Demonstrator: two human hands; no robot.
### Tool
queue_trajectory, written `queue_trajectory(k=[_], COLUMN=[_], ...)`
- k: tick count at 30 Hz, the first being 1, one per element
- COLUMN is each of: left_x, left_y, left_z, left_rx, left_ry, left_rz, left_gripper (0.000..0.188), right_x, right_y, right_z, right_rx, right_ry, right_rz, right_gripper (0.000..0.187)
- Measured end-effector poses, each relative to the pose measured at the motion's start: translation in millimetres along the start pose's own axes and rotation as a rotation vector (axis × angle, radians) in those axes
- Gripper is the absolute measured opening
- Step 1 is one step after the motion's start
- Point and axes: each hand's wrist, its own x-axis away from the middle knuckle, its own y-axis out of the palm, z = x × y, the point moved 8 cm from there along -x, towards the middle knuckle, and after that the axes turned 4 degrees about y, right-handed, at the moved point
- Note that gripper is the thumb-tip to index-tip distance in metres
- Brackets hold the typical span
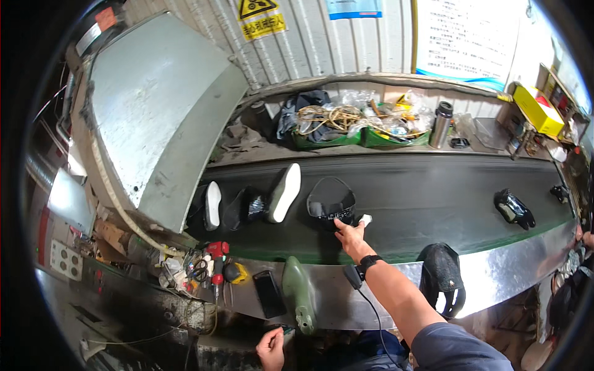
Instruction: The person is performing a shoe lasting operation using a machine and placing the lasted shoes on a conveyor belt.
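My right hand (351, 240) reaches over the dark conveyor belt (414, 191), fingers outstretched and apart. Its fingertips touch the near edge of a black strap-like shoe upper (331, 211) with a thin loop standing at the back. A small white piece (365, 219) shows at the thumb tip; I cannot tell what it is. Low in the view, my left hand (270, 350) is closed in front of the metal ledge. Something thin and dark green pokes out by its fingers, too small to name. Near it, a green shoe last (297, 294) lies on the ledge beside a black phone (268, 293).
Left on the belt are white soles (285, 193) and black shoe parts (255, 206); at right, a glossy black shoe (515, 209). Another black shoe (442, 272) overhangs the ledge. A red power tool (217, 252), yellow tape measure (235, 272) and grey machine hood (142, 105) stand left.
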Motion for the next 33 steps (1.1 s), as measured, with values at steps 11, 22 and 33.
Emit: queue_trajectory(k=[11, 22, 33], left_x=[-140, -437, -272], left_y=[83, 224, 259], left_z=[71, -3, 96], left_rx=[-0.093, -0.746, -0.885], left_ry=[0.267, 0.397, 0.882], left_rz=[-0.295, -0.218, -0.426], left_gripper=[0.027, 0.075, 0.084], right_x=[148, 308, 353], right_y=[-69, -235, -256], right_z=[-86, 27, -25], right_rx=[0.112, 0.147, 0.182], right_ry=[0.13, 0.01, -0.228], right_rz=[-0.337, -0.019, 0.115], right_gripper=[0.05, 0.063, 0.033])
